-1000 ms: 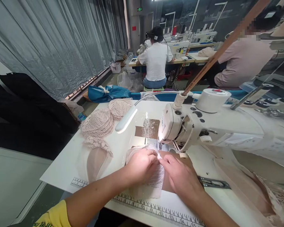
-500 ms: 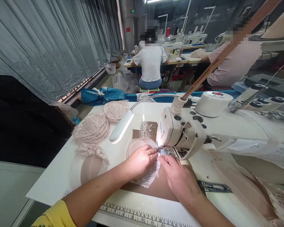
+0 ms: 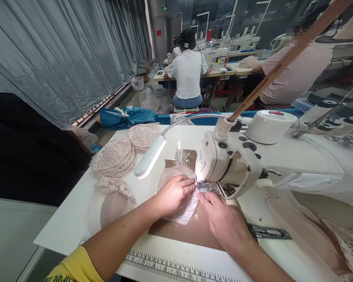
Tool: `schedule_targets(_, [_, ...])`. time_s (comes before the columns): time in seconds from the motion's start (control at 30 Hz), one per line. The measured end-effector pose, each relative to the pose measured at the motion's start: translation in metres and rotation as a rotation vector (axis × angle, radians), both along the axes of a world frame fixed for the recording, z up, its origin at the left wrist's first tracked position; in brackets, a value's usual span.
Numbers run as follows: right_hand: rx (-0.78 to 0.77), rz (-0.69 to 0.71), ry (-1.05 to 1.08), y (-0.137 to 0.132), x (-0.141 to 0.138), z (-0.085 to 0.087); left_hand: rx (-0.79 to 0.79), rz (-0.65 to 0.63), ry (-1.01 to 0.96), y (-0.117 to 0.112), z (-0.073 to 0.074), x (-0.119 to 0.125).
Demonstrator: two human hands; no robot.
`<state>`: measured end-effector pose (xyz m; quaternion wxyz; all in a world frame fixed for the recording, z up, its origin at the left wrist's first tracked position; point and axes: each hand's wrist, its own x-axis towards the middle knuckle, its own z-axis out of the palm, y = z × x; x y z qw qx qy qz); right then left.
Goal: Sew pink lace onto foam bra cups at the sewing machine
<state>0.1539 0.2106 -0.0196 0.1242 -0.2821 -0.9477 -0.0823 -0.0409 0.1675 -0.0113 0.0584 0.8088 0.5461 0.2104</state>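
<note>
A pale pink lace bra cup (image 3: 188, 214) lies under the needle area of a white sewing machine (image 3: 209, 158), lit by its lamp. My left hand (image 3: 175, 196) rests on top of the lace, fingers held together and pressing it down just left of the presser foot (image 3: 200, 186). On the near side of the foot, my right hand (image 3: 223, 217) pinches the lace edge between thumb and forefinger. Part of the cup is hidden beneath my left hand.
Stacked lace cups (image 3: 113, 158) sit at the table's left, with another lace piece (image 3: 114, 205) nearer me. A bendy-necked lamp (image 3: 150, 156) hangs over the table. A printed ruler (image 3: 176, 270) runs along the front edge. Beige fabric (image 3: 306, 231) lies at right. Two people sit ahead.
The lace has slid a little away from me, its near corner now closer to my left hand. Both hands keep nearly the same places by the presser foot.
</note>
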Motion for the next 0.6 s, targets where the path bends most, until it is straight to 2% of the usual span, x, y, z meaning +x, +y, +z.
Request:
schedule_targets(0.23, [0.012, 0.019, 0.049, 0.000, 0.000, -0.002, -0.004, 0.104, 0.100, -0.008, 0.000, -0.001])
schedule_targets(0.4, [0.069, 0.069, 0.125, 0.005, 0.002, -0.011, -0.020, 0.164, 0.233, -0.017, 0.002, 0.003])
schedule_targets(0.5, [0.083, 0.138, 0.194, 0.010, 0.005, -0.016, -0.101, 0.241, 0.256, -0.027, 0.011, 0.002])
schedule_targets(0.6, [0.050, 0.183, 0.235, 0.011, 0.006, -0.016, -0.201, 0.261, 0.194, -0.054, 0.029, -0.005])
